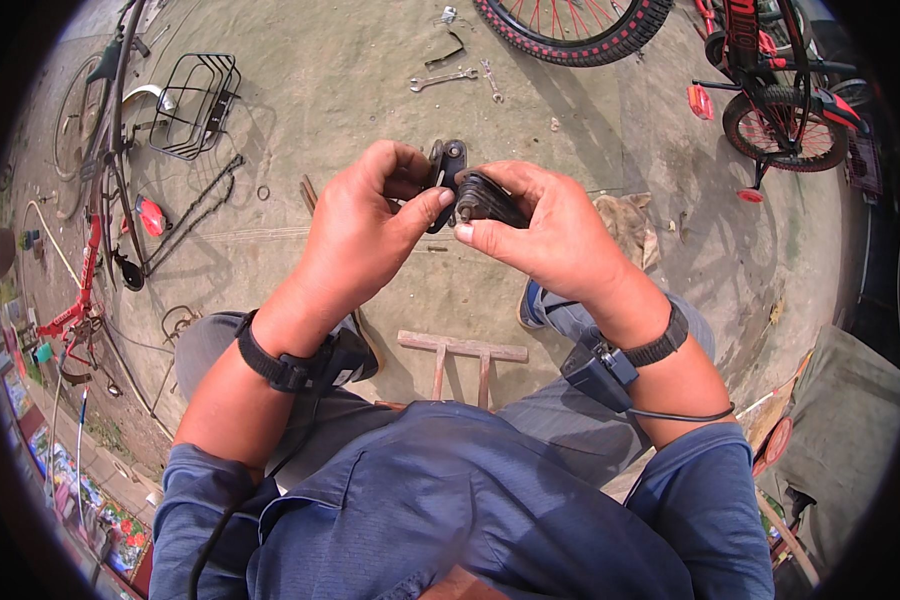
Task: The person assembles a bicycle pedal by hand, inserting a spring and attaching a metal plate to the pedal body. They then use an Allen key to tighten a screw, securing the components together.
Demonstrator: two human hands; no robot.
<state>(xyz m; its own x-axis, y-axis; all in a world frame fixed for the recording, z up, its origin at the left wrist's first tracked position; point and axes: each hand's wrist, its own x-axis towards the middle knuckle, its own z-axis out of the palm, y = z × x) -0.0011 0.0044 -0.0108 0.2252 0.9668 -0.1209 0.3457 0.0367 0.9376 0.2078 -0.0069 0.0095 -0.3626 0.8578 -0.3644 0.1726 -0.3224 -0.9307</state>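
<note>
Both of my hands are raised over the ground in front of me, close together. Between my left hand's thumb and fingers is a dark metal bracket with a rounded end and a bolt or hole near its tip. My right hand is closed around a black ribbed part, its thumb along the lower edge. The two dark parts meet or overlap between my fingertips; whether they are joined, I cannot tell. My fingers partly cover both.
A wooden frame piece lies between my feet. Ahead are wrenches and a red-spoked wheel. At left are a black wire basket, a chain and a red bicycle frame. A rag lies right, below a small bicycle.
</note>
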